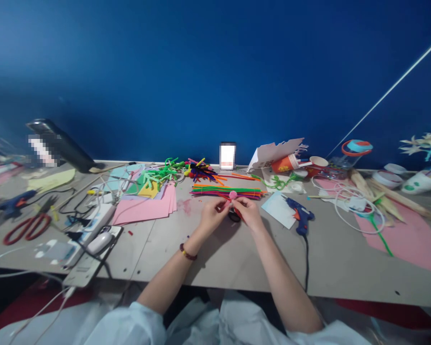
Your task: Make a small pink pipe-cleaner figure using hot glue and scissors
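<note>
now both hands meet mid-table: the left hand (212, 214) and right hand (248, 212) are pinched shut on a red pipe cleaner (237, 211) under a pink pompom (233, 194), just short of the pipe cleaner bundle (227, 191); small, tight twists look best.

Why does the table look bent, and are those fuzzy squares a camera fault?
Head view: the wide lens bows the table edge and stretches the corners. The phone and a patch at left are pixelated blocks, not focus blur. Both hands are lit evenly, casting a soft shadow towards the person.
</note>
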Action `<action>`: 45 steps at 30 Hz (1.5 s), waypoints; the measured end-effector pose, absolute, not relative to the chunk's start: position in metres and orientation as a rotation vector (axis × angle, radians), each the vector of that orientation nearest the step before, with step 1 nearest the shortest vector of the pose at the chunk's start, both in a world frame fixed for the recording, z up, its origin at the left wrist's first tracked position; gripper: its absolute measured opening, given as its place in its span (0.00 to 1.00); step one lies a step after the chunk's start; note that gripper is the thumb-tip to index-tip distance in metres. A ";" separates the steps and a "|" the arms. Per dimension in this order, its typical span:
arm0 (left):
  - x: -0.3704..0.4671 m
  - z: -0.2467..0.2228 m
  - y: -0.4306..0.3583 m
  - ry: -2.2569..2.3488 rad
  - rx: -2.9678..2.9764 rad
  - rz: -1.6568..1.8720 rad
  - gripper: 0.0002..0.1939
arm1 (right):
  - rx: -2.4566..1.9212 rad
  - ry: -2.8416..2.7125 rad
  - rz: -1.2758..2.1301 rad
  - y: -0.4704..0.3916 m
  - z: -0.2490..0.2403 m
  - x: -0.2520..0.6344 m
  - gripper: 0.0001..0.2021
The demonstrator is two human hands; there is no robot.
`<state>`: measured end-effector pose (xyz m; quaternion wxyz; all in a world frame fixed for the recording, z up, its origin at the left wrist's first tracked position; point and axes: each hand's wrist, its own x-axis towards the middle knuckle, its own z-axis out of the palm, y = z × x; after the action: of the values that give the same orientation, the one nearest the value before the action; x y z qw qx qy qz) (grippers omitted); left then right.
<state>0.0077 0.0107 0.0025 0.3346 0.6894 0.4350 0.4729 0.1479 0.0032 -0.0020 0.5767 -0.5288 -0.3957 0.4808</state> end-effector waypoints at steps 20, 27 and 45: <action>0.005 -0.004 0.011 1.071 2.090 1.459 0.06 | -1.104 -0.621 1.516 -0.001 0.005 0.142 0.19; 0.003 -0.005 0.011 1.140 2.338 1.466 0.09 | -1.105 -0.586 1.514 -0.003 0.008 0.141 0.21; -0.007 -0.003 0.014 1.086 2.546 1.294 0.12 | -1.134 -0.641 1.454 0.000 -0.002 0.138 0.20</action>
<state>-0.0072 0.0143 -0.0030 0.0430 0.8325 0.3551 0.4230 0.1379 -0.0003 -0.0024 0.5601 -0.4812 -0.2718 0.6171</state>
